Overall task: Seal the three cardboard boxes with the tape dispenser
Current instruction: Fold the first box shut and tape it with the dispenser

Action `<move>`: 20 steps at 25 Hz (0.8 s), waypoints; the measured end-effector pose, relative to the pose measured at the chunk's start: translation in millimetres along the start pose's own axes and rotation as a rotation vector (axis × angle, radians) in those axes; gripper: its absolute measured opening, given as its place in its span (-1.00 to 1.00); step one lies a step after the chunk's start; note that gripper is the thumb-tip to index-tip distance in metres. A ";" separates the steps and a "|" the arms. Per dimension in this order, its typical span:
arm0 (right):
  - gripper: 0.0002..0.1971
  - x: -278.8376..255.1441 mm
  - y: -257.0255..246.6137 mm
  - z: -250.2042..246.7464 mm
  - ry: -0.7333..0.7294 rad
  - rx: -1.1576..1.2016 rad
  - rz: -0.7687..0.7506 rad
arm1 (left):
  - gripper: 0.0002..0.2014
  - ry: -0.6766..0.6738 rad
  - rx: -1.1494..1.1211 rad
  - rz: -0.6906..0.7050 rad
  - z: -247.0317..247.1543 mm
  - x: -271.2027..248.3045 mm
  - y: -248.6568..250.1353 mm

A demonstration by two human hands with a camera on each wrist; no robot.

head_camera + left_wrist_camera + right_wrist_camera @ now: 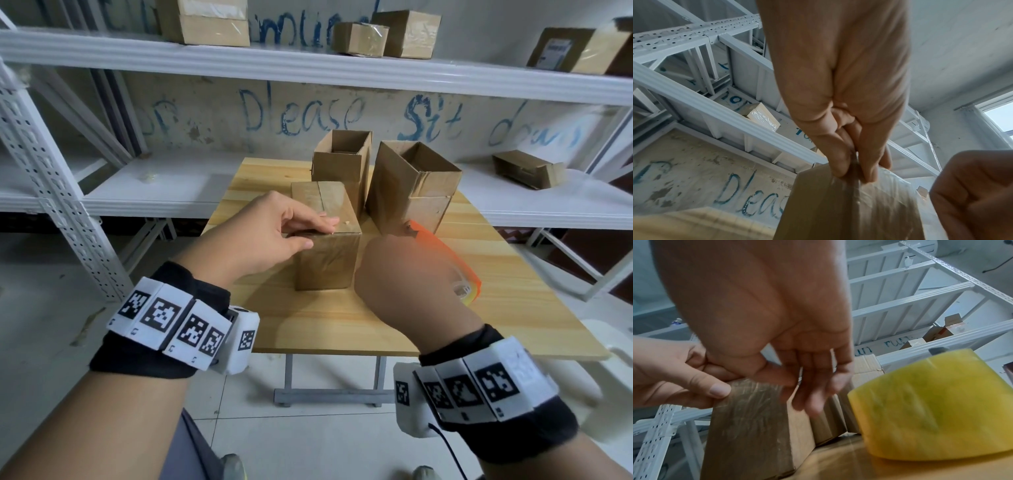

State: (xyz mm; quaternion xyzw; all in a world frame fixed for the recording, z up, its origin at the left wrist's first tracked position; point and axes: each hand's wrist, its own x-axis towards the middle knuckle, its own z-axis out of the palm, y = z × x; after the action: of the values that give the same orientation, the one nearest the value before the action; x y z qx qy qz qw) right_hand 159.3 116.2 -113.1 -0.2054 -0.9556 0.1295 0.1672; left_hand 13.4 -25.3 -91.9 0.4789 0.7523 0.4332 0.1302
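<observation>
On the wooden table (342,329) stand 3 cardboard boxes. The near box (329,240) is closed and has clear tape over its top seam and down its front face. The 2 boxes behind it — the back-left box (339,164) and the back-right box (411,192) — have their flaps open and are not yet sealed.

The left hand (270,233) rests on the near top edge of the near box, with its fingers (869,162) and thumb pinching at the taped edge. The right hand (404,277) is blurred; in the right wrist view its fingers hang straight and relaxed beside the box and hold nothing. The tape dispenser (455,267), orange with a yellowish roll of tape (931,410), lies on the table just to the right of this hand, and I cannot tell if they touch.

The boxes look light and probably empty, so I think 1 push can slide or tip them; a hand should hold the box down while the tape is pulled. The cardboard is stiff at the corners but the open flaps bend easily. The taped face is smooth and maybe slippery, so bare cardboard edges give a better hold. The dispenser is rigid — best to take it by its orange body and keep the fingers away from the cutting edge and from the sticky side of the tape.
</observation>
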 end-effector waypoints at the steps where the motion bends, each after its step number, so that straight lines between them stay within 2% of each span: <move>1: -0.87 0.6 1.2 -1.0 0.025 0.007 0.056 | -0.60 0.009 0.011 0.002 0.3 -0.9 1.0; 3: -0.88 1.3 3.6 -2.3 0.012 0.043 0.066 | -0.60 0.015 0.020 0.011 1.6 -1.9 3.0; 6: -0.86 2.4 -0.3 1.5 -0.109 0.084 -0.087 | -0.61 0.011 0.010 0.012 3.3 -0.8 2.3; 8: -0.86 3.0 -4.6 5.5 -0.124 0.083 -0.130 | -0.61 0.016 0.017 0.008 4.2 0.2 1.2; 11: -0.85 6.5 -3.1 8.7 -0.082 0.086 -0.119 | -0.62 0.011 -0.004 -0.005 5.4 1.4 0.4; 15: -0.88 6.7 0.3 6.9 -0.117 0.093 -0.125 | -0.59 -0.025 -0.020 -0.015 1.9 1.1 1.4; 20: -0.88 4.9 1.6 2.1 -0.130 0.108 -0.104 | -0.45 -0.088 0.094 0.025 2.8 -6.0 5.5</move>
State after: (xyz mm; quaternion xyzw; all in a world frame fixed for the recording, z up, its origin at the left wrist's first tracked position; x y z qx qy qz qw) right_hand 154.9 119.4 -114.2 -0.1372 -0.9654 0.1850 0.1222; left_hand 21.4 -28.0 -90.6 0.5125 0.7594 0.3773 0.1352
